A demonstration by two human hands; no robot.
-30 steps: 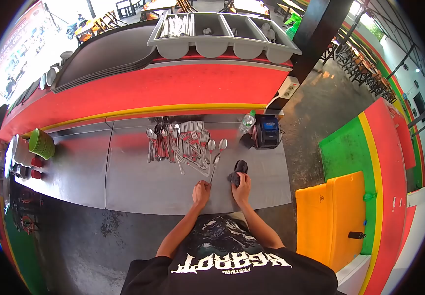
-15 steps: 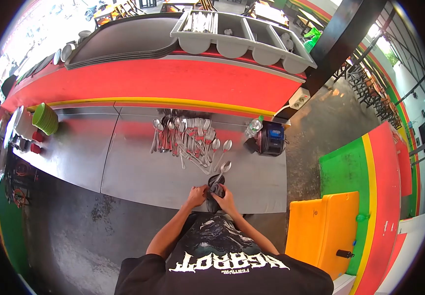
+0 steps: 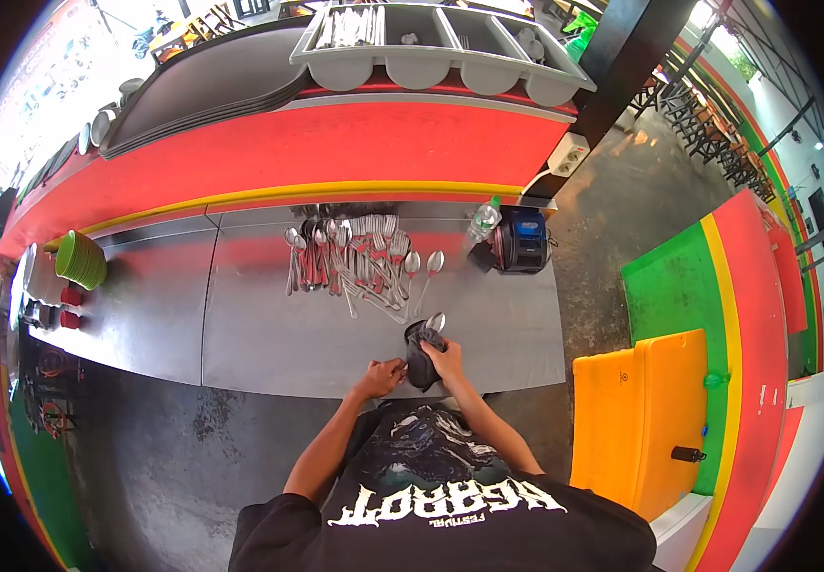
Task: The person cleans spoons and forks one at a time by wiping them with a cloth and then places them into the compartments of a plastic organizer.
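Observation:
A spoon (image 3: 437, 321) sticks out with its bowl past the far end of a dark cloth (image 3: 418, 370); most of its handle is hidden. My right hand (image 3: 445, 361) is closed over the cloth, pressing it around the spoon. On the cloth's left side my left hand (image 3: 382, 377) is closed, its fingertips pinching at the handle end, which barely shows. Beyond my hands lies a pile of spoons and forks (image 3: 355, 253) on the steel table (image 3: 278, 334). Two loose spoons (image 3: 434, 262) rest at the pile's right edge.
A plastic bottle (image 3: 484, 221) and a dark blue device (image 3: 524, 243) stand at the table's right end. Green bowls (image 3: 81, 259) are stacked at the far left. On the red ledge sit a grey cutlery tray (image 3: 431, 62) and black trays (image 3: 212, 81). An orange box (image 3: 636, 419) is at right.
My right hand has moved with the cloth up over the spoon, covering its neck; now only the bowl shows. My left hand stays near the handle end. The camera view has shifted slightly.

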